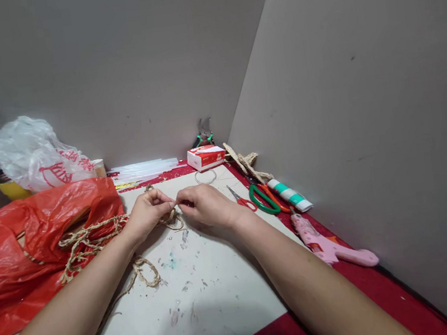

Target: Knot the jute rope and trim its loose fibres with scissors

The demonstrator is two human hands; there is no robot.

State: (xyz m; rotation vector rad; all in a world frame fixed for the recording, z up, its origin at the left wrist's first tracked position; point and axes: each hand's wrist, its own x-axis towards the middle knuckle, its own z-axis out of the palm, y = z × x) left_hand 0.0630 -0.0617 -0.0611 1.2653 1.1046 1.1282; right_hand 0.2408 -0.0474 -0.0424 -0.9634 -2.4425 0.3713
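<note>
My left hand (150,212) and my right hand (206,205) meet fingertip to fingertip above the white board (208,310). Both are closed in a pinch. The left one is at the braided straw rope (173,221), whose loops hang below its fingers. What the right fingertips pinch is too small to make out. More rope (149,274) lies in loops under my left forearm and runs onto the red plastic bag (61,209).
At the back are a white plastic bag (38,152), clear sticks (146,170), a red-and-white box (206,157) and pliers (204,133). Along the right lie small scissors (244,200), green-handled scissors (264,199), a striped roll (291,194) and a pink glue gun (333,246).
</note>
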